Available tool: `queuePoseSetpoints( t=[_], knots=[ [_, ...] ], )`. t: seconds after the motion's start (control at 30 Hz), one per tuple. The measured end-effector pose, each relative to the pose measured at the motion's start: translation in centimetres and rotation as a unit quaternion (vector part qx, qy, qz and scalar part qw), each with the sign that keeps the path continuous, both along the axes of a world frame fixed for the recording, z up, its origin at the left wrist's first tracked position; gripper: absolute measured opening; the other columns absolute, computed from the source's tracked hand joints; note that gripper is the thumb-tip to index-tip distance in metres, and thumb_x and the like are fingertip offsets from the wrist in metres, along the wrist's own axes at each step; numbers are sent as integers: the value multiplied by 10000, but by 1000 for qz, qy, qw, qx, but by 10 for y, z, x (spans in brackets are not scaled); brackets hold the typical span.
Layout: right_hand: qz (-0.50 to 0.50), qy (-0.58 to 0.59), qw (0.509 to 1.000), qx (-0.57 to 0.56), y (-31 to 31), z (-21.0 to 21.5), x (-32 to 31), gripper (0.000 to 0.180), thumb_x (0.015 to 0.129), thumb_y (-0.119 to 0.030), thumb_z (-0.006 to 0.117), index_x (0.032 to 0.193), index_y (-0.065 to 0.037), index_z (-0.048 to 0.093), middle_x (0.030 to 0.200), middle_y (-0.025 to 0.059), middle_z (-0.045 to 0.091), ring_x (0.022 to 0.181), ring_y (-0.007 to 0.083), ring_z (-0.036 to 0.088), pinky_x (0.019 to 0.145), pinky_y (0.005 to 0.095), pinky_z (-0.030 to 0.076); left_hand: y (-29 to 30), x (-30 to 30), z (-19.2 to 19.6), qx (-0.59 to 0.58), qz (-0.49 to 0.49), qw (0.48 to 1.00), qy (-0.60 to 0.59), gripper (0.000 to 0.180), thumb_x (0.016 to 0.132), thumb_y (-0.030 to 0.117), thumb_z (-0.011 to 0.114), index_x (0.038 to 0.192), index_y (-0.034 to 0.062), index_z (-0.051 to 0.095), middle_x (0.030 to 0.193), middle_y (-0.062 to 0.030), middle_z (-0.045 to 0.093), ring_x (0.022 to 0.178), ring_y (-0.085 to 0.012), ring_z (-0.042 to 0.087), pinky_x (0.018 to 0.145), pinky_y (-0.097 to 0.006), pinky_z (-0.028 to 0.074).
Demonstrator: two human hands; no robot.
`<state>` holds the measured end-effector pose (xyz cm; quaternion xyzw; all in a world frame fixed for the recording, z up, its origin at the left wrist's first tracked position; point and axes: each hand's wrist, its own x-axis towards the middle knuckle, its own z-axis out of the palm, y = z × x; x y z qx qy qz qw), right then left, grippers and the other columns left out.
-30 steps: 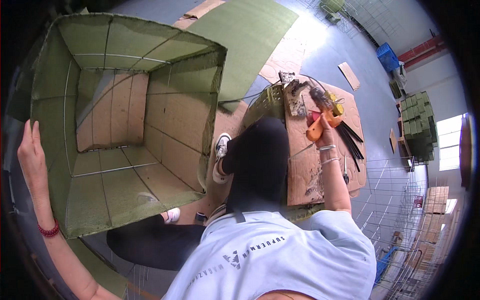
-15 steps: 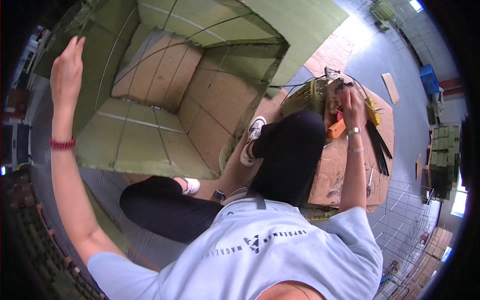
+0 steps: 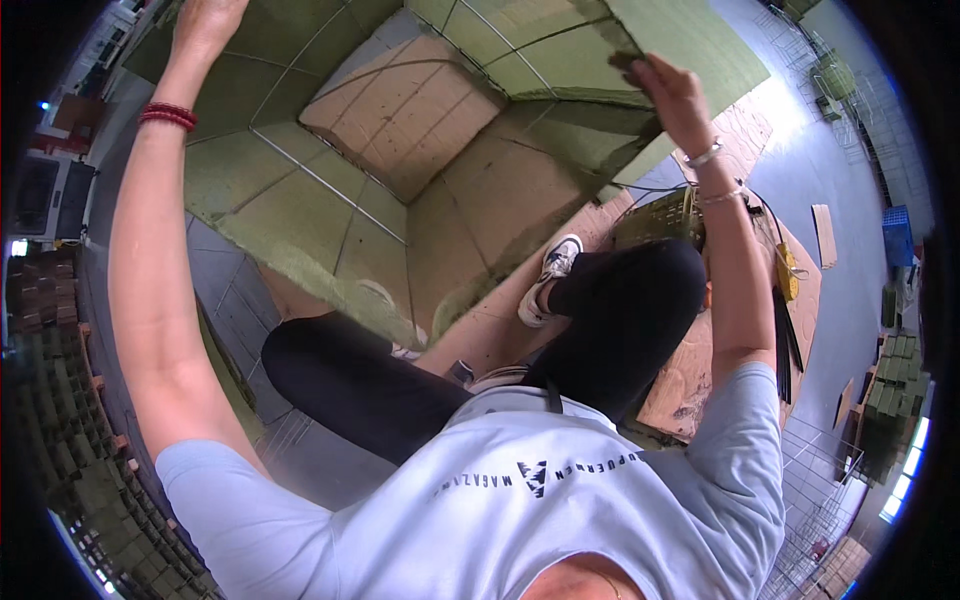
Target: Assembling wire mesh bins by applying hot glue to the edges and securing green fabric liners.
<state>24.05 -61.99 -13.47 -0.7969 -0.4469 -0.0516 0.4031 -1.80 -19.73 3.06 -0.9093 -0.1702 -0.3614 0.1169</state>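
Observation:
A large open box (image 3: 300,170) with green fuzzy panels, brown boards inside and a thin wire grid stands tilted in front of me, its opening toward me. My left hand (image 3: 207,25) is at its upper left side, with the fingers cut off by the picture's top edge. My right hand (image 3: 680,105) is closed at the box's upper right rim, fingertips pinching the green edge beside a dark scrap. My bent knees lie below the box.
To the right, a green basket (image 3: 655,218) stands by my knee, on a brown board (image 3: 690,385). A yellow tool (image 3: 788,272) and black strips (image 3: 787,345) lie beyond it. Wire grid panels (image 3: 815,465) are at the lower right; stacked green pieces (image 3: 890,375) stand far right.
My right hand has left the dark clump by the basket and come up to the box's right rim. The box has turned and shifted right; my left hand has moved up with it.

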Motion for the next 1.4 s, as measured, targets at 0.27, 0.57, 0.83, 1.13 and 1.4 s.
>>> queuePoseSetpoints(
  t=[0.27, 0.57, 0.83, 1.13, 1.4],
  knots=[
    [136, 102, 985, -4, 53, 76, 18, 245, 903, -230, 551, 883, -30, 692, 857, 150, 693, 752, 314, 644, 712, 380, 521, 127, -50, -35, -78, -5, 994, 78, 411, 981, 442, 471, 1014, 94, 688, 949, -203, 662, 944, -400, 623, 762, -467, 492],
    [-21, -145, 989, -14, 112, 17, 32, 289, 954, -273, 551, 1059, -33, 671, 933, 233, 667, 800, 388, 647, 709, 460, 509, 117, -29, -115, -68, 19, 997, 37, 406, 1002, 379, 471, 1115, 39, 662, 1123, -161, 668, 1048, -338, 638, 867, -392, 501],
    [196, -257, 935, 148, -4, 14, -154, 237, 849, -10, 624, 1082, 15, 662, 1150, 187, 667, 1089, 336, 645, 935, 422, 516, -175, -156, -83, 16, -186, 971, -148, 184, 823, 20, 724, 1002, 7, 683, 969, -114, 677, 908, -274, 653, 769, -357, 526],
    [333, -276, 893, 124, 3, 11, -214, 335, 780, -81, 606, 1096, 18, 659, 1220, 156, 619, 1124, 305, 625, 964, 440, 502, -254, -193, -158, 17, -244, 969, -44, 177, 795, 113, 763, 967, 89, 729, 1026, -12, 643, 945, -170, 613, 854, -338, 492],
    [356, -246, 897, 89, 20, 17, -219, 420, 745, -79, 613, 1155, 9, 634, 1222, 144, 599, 1158, 290, 592, 1011, 446, 466, -254, -181, -158, 13, -246, 969, -37, 252, 789, 146, 764, 1030, 98, 711, 1043, -3, 668, 996, -169, 612, 908, -351, 484]
  ],
)
